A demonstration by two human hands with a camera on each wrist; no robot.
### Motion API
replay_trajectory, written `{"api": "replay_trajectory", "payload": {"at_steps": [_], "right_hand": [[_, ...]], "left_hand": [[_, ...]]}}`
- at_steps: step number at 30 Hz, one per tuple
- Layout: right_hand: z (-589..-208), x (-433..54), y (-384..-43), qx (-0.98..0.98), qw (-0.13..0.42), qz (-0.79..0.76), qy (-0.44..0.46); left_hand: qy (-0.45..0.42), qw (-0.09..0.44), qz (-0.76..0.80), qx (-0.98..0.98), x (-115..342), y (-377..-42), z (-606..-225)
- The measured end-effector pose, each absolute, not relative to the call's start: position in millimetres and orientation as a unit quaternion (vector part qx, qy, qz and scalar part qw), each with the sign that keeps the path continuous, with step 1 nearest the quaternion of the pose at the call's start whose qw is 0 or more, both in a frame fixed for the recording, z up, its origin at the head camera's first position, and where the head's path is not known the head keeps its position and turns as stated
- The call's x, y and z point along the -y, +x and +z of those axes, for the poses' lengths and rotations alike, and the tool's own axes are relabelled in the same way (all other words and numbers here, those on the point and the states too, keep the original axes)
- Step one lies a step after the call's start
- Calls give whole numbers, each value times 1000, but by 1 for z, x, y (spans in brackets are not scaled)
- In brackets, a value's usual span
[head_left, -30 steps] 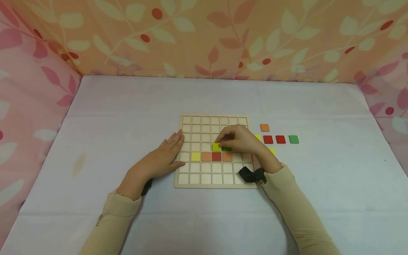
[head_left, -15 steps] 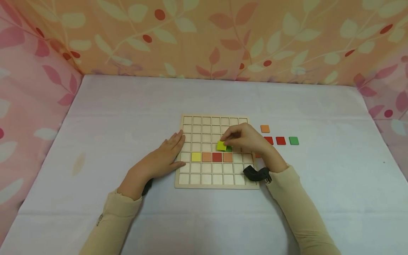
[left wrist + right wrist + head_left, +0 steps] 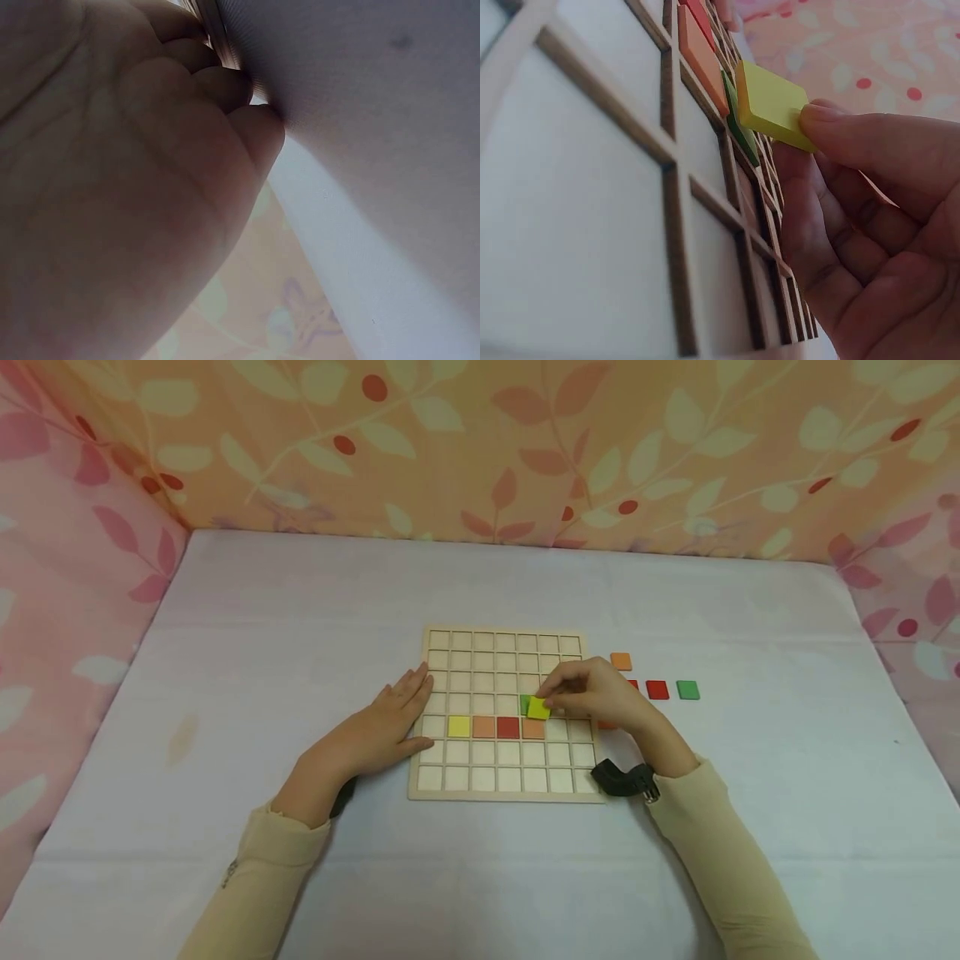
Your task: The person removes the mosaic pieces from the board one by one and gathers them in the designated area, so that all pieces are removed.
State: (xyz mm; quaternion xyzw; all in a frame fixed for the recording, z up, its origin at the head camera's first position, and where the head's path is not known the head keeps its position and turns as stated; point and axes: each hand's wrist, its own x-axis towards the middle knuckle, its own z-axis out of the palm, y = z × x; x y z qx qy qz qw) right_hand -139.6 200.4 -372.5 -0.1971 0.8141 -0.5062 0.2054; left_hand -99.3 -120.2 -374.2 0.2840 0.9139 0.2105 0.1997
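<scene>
A pale wooden grid board point(image 3: 497, 778) lies on the white cloth. My left hand point(image 3: 378, 727) rests flat at its left edge, fingers straight, fingertips on the rim. Between thumb and fingers, my right hand point(image 3: 600, 693) pinches a yellow square tile point(image 3: 537, 708), raised over the board; the right wrist view shows this yellow tile point(image 3: 774, 105) tilted. Just behind it, a green tile point(image 3: 525, 702) sits in a cell, partly hidden. One row nearer lie a yellow tile point(image 3: 459, 727), an orange tile point(image 3: 483, 727), a red tile point(image 3: 507, 727) and another orange tile point(image 3: 533, 729).
Right of the board lie loose tiles: orange point(image 3: 620, 662), red point(image 3: 657, 690) and green point(image 3: 687, 690). Others there are partly covered by my right hand and forearm. A black wrist strap point(image 3: 622, 778) hangs over the board's lower right corner. Patterned cloth walls point(image 3: 480, 452) enclose the table.
My right hand has moved to the right with the yellow tile, from left of the green tile to in front of it. My left hand stays at the board's edge.
</scene>
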Motion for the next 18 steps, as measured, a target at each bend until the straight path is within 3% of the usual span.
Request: {"api": "replay_trajectory", "payload": {"at_steps": [7,18], "right_hand": [[-375,-213,-130,-812,192,-520,-181],[-371,-234,-127,-816,214,-504,-188]], "left_hand": [[288,200,212,-912,119,-101,-374],[282,203,216,-912,120,-99,-378]]}}
